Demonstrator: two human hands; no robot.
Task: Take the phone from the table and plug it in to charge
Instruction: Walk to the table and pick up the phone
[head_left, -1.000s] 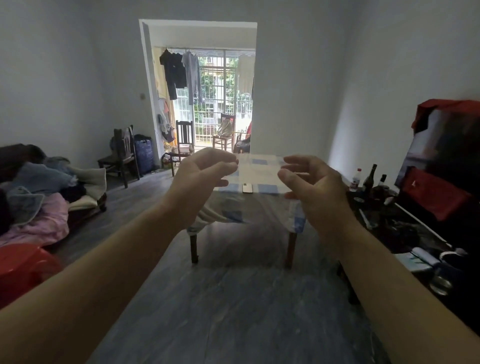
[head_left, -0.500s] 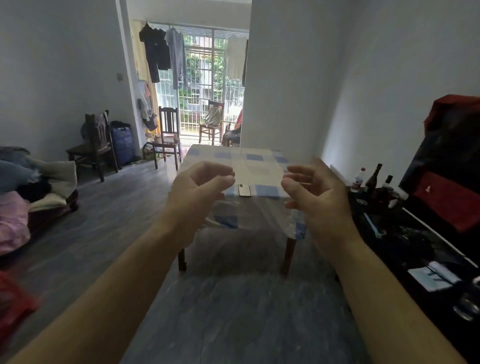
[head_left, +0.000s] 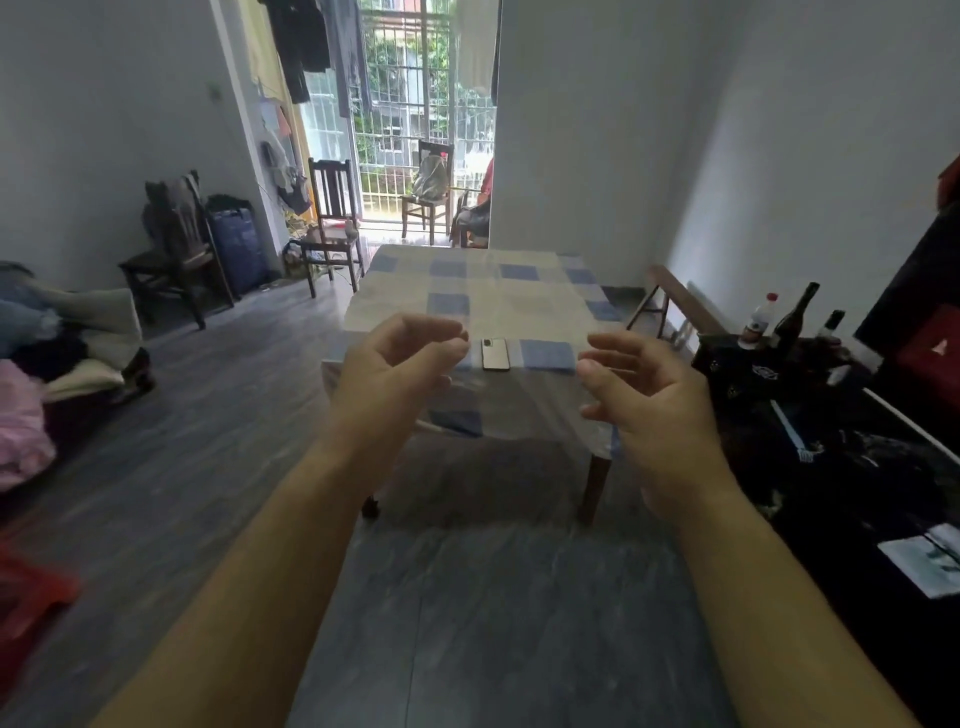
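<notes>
As the person walks closer, the checked-cloth table (head_left: 540, 296) looms larger; the phone (head_left: 494, 354) lies flat at its near edge, untouched, between the raised left hand (head_left: 400, 364) and right hand (head_left: 649, 400), both loosely spread and empty.

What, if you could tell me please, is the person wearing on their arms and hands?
Nothing shows on either one. The left hand and right hand are bare, with no gloves, rings, watch or bracelets in view. Both forearms are uncovered down to the bottom edge of the picture, so no sleeve appears; anything worn higher up lies out of view.
</notes>
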